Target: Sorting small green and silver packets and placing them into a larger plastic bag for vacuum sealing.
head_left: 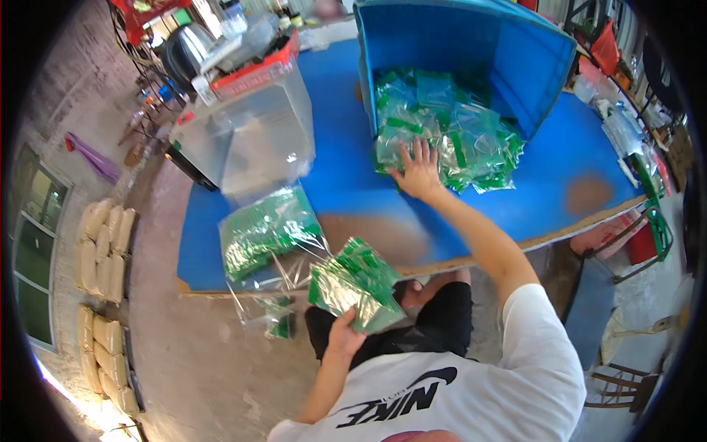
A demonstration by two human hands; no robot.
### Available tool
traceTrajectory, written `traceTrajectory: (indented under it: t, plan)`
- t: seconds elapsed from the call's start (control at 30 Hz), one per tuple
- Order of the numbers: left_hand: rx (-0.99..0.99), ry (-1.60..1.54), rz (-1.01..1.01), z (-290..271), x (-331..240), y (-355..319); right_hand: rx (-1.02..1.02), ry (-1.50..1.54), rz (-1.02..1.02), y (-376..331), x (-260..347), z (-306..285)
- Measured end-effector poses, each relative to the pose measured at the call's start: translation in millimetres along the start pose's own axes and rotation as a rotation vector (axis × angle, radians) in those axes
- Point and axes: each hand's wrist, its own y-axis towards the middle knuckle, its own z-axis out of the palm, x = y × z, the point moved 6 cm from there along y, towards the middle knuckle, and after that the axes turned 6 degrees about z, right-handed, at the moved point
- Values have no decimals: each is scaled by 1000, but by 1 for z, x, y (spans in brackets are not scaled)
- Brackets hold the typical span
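My left hand (345, 336) grips a fanned stack of flat clear-and-green plastic packets (356, 283) by its near edge, above my lap. Out over the table, my right hand (420, 171) lies with its fingers spread on the near edge of a loose heap of similar packets (471, 144). That heap spills from the mouth of a blue plastic bin (460, 37) tipped on its side. Left of the stack, a large clear bag (269, 228) filled with rows of green packets rests at the table's front edge, its loose open end hanging over.
A translucent storage box (254, 140) stands on the blue table (331, 88) at left, with a red-and-white carton (254, 74) on top. Stacked tan sacks (103, 236) sit on the floor at far left. A wooden chair (626, 387) is at lower right.
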Motion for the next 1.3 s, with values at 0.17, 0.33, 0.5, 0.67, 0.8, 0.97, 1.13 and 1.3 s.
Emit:
traceTrajectory:
  t: [0.17, 0.33, 0.5, 0.67, 0.8, 0.97, 1.13, 1.3]
  plan:
    - [178, -16, -57, -10, -8, 8, 28, 4, -37, -64, 29, -54]
    - [316, -202, -61, 13, -1, -3, 122, 8, -237, -107, 58, -78]
    - [301, -306, -23, 6, 3, -12, 271, 142, -360, -150, 89, -114]
    - [201, -232, 50, 12, -1, -7, 362, 708, -481, -173, 90, -124]
    - [145, -109, 69, 8, -6, -12, 82, 349, -270, -122, 61, -114]
    - [229, -10, 117, 2, -12, -15, 295, 330, -602, -166, 64, -111]
    - [184, 0, 66, -1, -6, -6, 600, 764, -383, -182, 65, -122]
    - [228, -8, 7, -3, -4, -3, 328, 407, -405, -140, 41, -110]
